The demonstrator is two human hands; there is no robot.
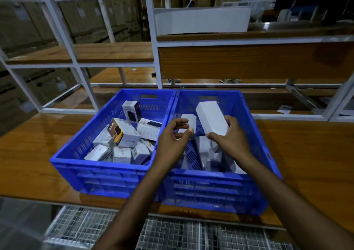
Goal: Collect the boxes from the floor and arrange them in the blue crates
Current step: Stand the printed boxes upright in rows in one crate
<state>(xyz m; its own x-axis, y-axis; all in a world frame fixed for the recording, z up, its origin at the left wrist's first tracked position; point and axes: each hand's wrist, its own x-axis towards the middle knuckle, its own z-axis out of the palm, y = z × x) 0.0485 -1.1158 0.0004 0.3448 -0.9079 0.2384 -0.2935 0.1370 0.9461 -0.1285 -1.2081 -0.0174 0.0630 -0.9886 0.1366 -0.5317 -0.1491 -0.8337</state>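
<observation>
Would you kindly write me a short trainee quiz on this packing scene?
1. True or false: the left hand holds nothing.
2. Fill in: both held boxes are over the ____ crate.
3. The right hand grips: A) a long white box; B) a yellow box; C) nothing.
Key: 1 false, it pinches a small white box; 2 right crate; 3 A.
</observation>
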